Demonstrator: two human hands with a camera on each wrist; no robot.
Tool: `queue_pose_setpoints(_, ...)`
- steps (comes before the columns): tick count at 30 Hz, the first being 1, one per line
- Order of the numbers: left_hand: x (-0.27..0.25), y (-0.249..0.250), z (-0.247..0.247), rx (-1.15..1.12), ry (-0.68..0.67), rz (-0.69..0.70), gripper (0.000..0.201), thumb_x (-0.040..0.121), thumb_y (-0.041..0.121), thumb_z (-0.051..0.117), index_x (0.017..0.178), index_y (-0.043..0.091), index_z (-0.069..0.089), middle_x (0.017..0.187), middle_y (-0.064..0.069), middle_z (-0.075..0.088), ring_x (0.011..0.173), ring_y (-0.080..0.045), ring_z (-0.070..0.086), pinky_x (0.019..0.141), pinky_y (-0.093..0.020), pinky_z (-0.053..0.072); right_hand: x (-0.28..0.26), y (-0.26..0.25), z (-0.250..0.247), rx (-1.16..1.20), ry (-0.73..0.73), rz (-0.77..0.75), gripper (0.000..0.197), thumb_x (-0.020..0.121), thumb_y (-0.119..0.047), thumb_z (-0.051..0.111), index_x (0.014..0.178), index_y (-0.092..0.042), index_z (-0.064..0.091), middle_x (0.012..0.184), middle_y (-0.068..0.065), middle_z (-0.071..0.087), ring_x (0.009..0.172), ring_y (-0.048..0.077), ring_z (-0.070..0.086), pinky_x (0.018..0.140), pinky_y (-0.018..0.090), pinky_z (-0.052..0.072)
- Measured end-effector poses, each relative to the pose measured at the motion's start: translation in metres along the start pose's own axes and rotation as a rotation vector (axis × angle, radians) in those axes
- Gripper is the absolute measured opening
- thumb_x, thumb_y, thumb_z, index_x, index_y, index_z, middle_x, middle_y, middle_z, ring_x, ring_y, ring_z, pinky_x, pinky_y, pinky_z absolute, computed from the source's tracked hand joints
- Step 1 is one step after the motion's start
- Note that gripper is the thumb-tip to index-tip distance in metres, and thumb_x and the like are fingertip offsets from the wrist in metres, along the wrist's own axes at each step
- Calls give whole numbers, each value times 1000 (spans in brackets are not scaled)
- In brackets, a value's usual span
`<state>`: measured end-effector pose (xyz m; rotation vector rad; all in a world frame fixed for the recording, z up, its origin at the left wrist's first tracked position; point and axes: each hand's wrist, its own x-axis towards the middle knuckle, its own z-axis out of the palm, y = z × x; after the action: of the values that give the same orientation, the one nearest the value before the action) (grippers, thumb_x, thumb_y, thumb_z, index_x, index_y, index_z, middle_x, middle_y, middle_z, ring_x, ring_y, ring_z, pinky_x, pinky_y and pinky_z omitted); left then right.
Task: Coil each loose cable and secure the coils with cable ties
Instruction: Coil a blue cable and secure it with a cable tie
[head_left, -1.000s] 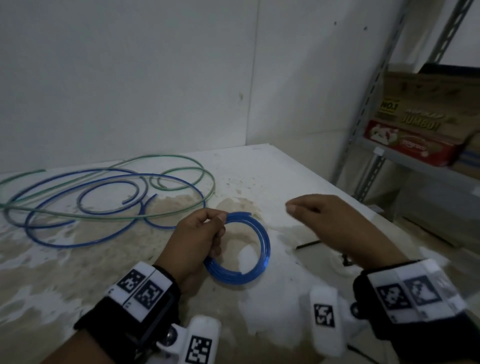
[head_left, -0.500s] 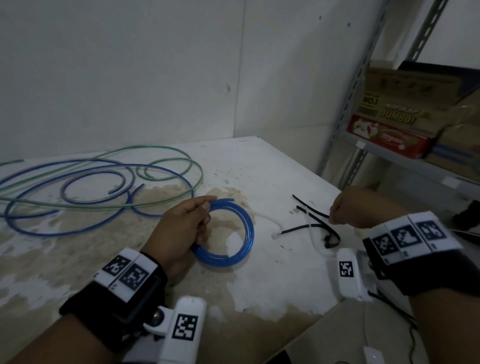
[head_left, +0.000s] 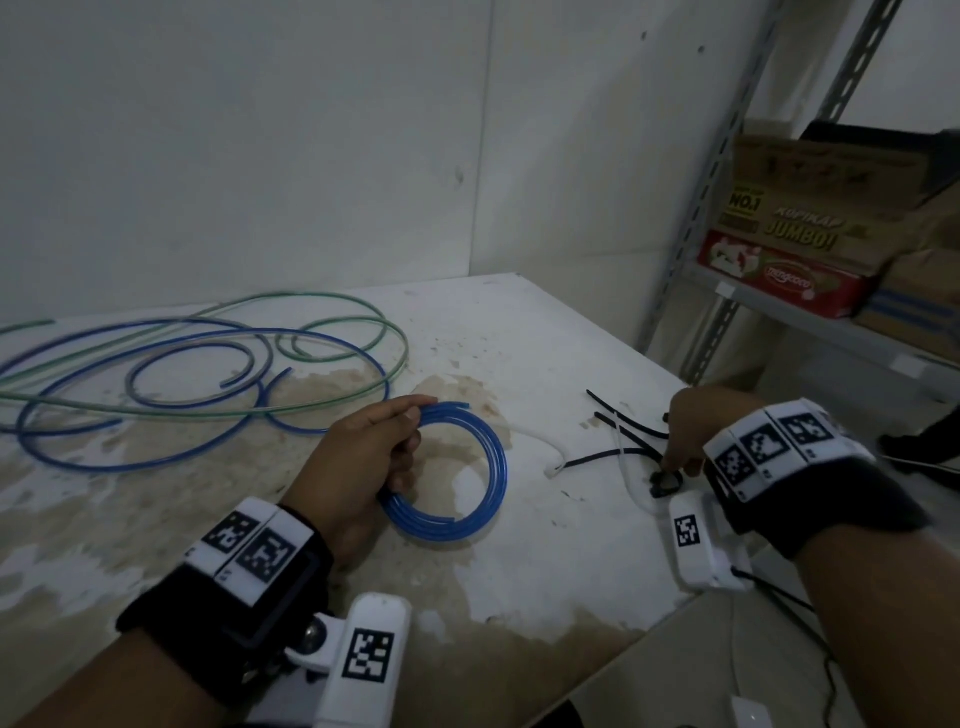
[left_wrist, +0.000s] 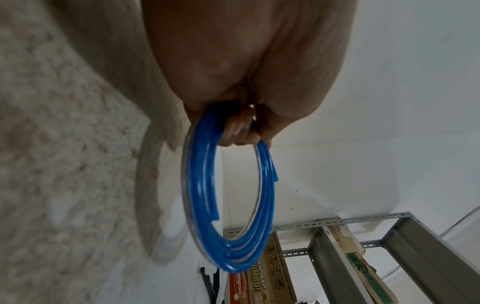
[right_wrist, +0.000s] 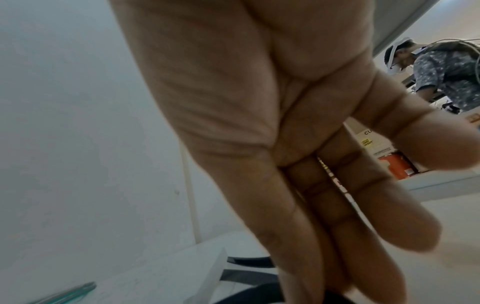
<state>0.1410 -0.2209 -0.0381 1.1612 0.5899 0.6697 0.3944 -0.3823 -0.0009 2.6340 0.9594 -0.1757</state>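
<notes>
A stained white surface (head_left: 545, 545) sits in a corner of pale walls. Nearest, the left hand (head_left: 363, 457) grips the blue coil (head_left: 467, 514) with fingers curled round its strands, while the right hand (head_left: 696, 426) reaches straight-fingered down onto the cable ties (head_left: 618, 415), holding nothing visible. Farther back lie loose blue and green cables (head_left: 208, 364).

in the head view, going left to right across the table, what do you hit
loose blue and green cables → left hand → blue coil, gripped by that hand → cable ties → right hand, fingers down at the ties → metal shelf with boxes
</notes>
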Motion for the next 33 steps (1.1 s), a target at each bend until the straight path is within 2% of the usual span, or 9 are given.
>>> queue_pose_setpoints(5,0,2,-1,-16,5,-4,22,99,10,45,98,10,67,64,-1,41,45,-7,29,40,-17,27,-6,-10,-15,78,-116,22,17,80,-28,68,72,-23,54,84,-1,62,88,20,65,85,34,54)
queue_pose_setpoints(10,1,3,-2,-37,15,-1,22,98,9,45,98,9,67,64,-1,42,44,-6,30,38,-16,28,-9,-11,-12,75,-67,51,31,89,-19,60,61,-15,47,84,3,57,77,17,54,66,23,44)
queue_pose_setpoints(13,1,2,-3,-42,18,-1,22,98,9,44,98,10,66,63,-1,42,44,-6,30,38,-17,28,-9,-12,-17,134,-83,75,31,88,-15,57,59,-12,50,70,2,57,61,14,52,51,19,40)
queue_pose_setpoints(18,4,3,-6,-42,38,3,22,98,9,44,101,8,65,63,-1,43,43,-6,32,39,-17,29,-12,-17,-32,223,-96,81,36,91,-17,54,55,-10,53,62,0,57,53,11,50,50,20,40)
queue_pose_setpoints(22,6,5,-10,-90,77,42,23,100,8,40,103,7,63,65,-2,43,44,-7,32,39,-18,30,-26,-23,-57,416,38,25,25,90,-15,55,75,3,64,82,13,71,72,26,66,56,28,49)
queue_pose_setpoints(26,11,12,-17,-149,150,109,24,101,8,38,105,6,61,65,-2,44,44,-6,35,40,-18,32,-42,-49,-81,588,233,-136,19,89,-15,55,83,1,62,81,19,69,76,34,68,66,40,56)
queue_pose_setpoints(28,12,16,-22,-194,182,133,23,101,10,39,100,9,62,65,-1,45,44,-6,35,40,-18,32,-49,-69,-91,689,277,-233,17,90,-14,52,80,-6,61,77,13,69,67,27,66,59,35,56)
queue_pose_setpoints(31,15,21,-31,-246,237,167,23,101,15,39,101,13,62,62,2,47,46,-6,36,43,-19,34,-54,-99,-99,838,219,-347,22,91,-12,49,77,-6,65,50,-7,64,43,7,55,43,19,45)
queue_pose_setpoints(33,19,24,-39,-280,284,183,22,101,17,40,105,13,61,60,4,49,45,-6,37,42,-20,36,-58,-119,-100,912,173,-416,22,89,-12,50,74,-10,66,46,-10,61,40,4,52,42,20,44)
